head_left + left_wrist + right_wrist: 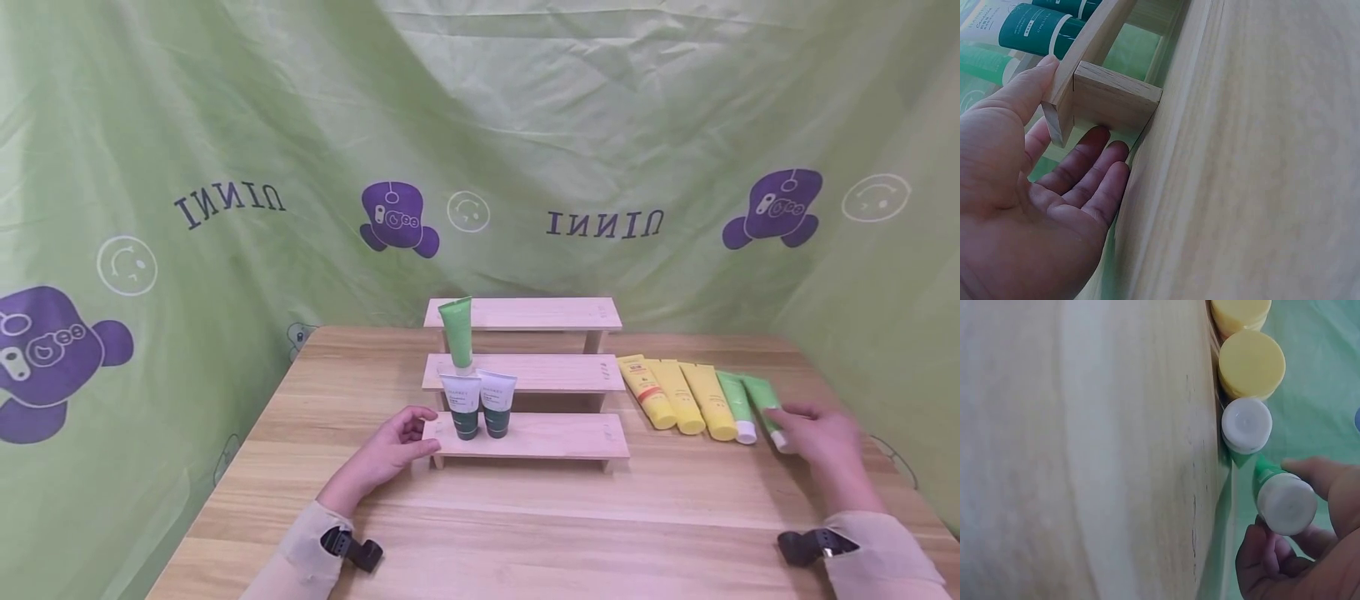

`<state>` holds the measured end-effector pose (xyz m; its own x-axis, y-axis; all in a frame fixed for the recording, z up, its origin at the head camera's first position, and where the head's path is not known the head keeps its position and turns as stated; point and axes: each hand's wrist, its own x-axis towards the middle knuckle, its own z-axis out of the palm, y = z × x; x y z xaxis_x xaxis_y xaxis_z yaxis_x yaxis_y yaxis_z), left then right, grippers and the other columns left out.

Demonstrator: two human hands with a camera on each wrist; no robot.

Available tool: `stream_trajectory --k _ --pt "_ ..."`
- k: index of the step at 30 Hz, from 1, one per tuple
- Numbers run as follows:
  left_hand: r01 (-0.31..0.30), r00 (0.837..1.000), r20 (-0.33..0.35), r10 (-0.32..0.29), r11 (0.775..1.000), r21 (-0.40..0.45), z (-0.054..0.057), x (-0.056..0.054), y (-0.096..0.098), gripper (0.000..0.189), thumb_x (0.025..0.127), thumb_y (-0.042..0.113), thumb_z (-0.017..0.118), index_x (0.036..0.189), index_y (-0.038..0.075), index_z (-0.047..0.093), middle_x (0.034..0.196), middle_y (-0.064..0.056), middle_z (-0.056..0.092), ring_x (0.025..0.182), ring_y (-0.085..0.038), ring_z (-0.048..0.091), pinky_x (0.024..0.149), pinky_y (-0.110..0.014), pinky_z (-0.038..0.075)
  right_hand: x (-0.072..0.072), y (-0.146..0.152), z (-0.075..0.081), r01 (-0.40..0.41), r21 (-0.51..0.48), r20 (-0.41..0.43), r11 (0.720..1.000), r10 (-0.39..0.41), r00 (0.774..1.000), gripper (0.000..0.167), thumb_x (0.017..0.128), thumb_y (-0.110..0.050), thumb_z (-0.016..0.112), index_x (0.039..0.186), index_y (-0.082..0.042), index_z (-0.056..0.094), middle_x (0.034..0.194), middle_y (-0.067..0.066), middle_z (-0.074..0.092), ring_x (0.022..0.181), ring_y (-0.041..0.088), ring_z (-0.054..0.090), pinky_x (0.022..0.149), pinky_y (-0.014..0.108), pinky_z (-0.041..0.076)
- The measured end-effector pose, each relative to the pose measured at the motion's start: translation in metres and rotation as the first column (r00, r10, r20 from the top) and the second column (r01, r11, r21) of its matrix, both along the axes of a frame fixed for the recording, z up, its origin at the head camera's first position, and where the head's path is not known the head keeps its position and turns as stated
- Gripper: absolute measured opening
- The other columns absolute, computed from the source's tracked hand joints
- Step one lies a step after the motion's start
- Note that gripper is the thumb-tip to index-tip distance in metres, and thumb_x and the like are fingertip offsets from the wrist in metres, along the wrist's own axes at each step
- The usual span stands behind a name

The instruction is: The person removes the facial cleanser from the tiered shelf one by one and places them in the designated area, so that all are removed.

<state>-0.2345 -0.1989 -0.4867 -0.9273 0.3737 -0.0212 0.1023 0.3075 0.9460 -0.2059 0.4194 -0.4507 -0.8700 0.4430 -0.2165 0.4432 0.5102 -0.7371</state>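
My left hand point(390, 450) is at the left end of the lowest step of a three-step wooden display stand point(555, 437), thumb and index finger spanning its edge. In the left wrist view the other fingers point(1107, 194) curl beside the step's leg. On that step stand two white and dark green tubes point(463, 408), caps down. A light green tube point(457, 333) stands on the middle step. At the right, my right hand point(821, 437) holds a green tube with a white cap point(1287, 503) between thumb and fingers.
Several yellow tubes point(678, 396) lie side by side right of the stand, with another green tube point(737, 404) at the end of their row. The wooden table point(525, 525) stretches in front. A green printed curtain point(495, 108) hangs behind and at both sides.
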Motion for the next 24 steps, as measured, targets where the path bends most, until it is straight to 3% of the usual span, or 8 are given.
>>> stream_trajectory --k 11,18,24 --pt "-0.004 1.0 -0.006 0.004 1.0 0.011 0.001 0.004 0.0 0.048 0.087 0.014 0.074 0.128 0.003 0.052 0.107 -0.013 0.06 0.098 -0.024 0.059 0.084 -0.031 0.051 -0.007 -0.005 0.002 0.002 0.018 0.048 1.0 -0.003 0.999 0.083 0.093 -0.054 0.056 0.143 0.01 0.037 0.142 0.04 0.03 0.127 0.053 0.03 0.096 0.06 0.033" --pt "0.002 1.0 -0.01 -0.002 1.0 -0.004 0.002 0.004 0.0 0.046 0.088 0.01 0.073 0.128 0.001 0.051 0.106 -0.013 0.061 0.098 -0.025 0.06 0.084 -0.029 0.051 -0.01 0.0 0.002 -0.062 0.019 0.073 0.998 0.06 0.995 0.082 0.094 -0.051 0.056 0.141 0.013 0.035 0.136 0.041 0.034 0.118 0.051 0.037 0.085 0.054 0.039" --pt "0.005 1.0 -0.017 -0.005 1.0 -0.025 0.003 0.004 -0.001 0.046 0.088 0.011 0.073 0.128 0.0 0.051 0.105 -0.013 0.06 0.098 -0.026 0.059 0.084 -0.031 0.051 -0.011 0.002 0.0 -0.102 0.04 0.101 0.994 0.097 0.99 0.081 0.094 -0.05 0.057 0.139 0.014 0.036 0.133 0.043 0.033 0.116 0.053 0.037 0.089 0.059 0.037"
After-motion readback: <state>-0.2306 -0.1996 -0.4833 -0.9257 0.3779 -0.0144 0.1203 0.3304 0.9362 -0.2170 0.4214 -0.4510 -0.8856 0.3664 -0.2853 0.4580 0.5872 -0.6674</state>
